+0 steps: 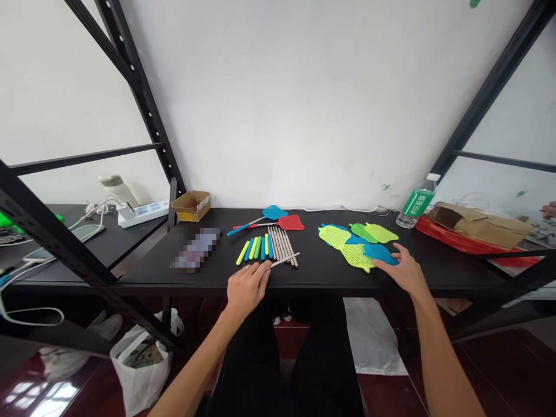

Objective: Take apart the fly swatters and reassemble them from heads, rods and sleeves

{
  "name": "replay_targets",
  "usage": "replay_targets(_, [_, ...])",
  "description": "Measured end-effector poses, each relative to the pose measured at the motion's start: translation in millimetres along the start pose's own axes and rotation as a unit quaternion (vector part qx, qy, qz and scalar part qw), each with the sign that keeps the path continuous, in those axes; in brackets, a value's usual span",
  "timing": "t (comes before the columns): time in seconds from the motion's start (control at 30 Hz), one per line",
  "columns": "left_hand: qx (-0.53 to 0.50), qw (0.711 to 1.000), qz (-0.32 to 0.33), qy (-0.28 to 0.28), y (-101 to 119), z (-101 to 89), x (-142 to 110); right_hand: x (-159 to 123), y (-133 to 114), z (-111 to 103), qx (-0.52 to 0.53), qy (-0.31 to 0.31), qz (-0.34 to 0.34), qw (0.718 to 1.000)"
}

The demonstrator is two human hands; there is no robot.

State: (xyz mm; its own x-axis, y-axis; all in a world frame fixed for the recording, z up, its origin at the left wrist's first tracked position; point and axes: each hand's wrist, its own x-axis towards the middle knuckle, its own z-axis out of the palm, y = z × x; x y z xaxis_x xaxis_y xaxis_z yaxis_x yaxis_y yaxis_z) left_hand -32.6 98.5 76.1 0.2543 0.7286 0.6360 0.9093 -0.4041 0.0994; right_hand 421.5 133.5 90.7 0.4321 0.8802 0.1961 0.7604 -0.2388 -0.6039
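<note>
My left hand [248,288] is closed on a thin metal rod [284,260], which points right over the ends of a row of similar metal rods [282,243]. Just beyond that hand lie several yellow, blue and green handles [256,249], side by side. My right hand [405,269] has its thumb and fingers around the edge of a blue fly swatter head [379,253]. Under and beside it are more swatter heads: a yellow one [357,256], another yellow one [334,236] and a green one [361,232].
Whole fly swatters, one blue [274,212] and one red [291,222], lie toward the wall. A cardboard box [191,207] and a blurred flat item [197,250] are at left. At right stand a water bottle [417,202] and a red bag [460,237]. Black shelf posts flank the table [313,278].
</note>
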Motion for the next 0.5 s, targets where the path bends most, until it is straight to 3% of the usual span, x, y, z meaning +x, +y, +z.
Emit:
replay_targets(0.23, [0.002,1.0,0.001,0.003,-0.9,1.1,0.4,-4.4,-4.7,-6.6,0.087,0.079,0.041,0.992])
replay_targets(0.5, [-0.002,1.0,-0.001,-0.001,-0.3,0.5,0.3,-6.6,-2.8,-3.6,0.007,0.109,0.023,0.994])
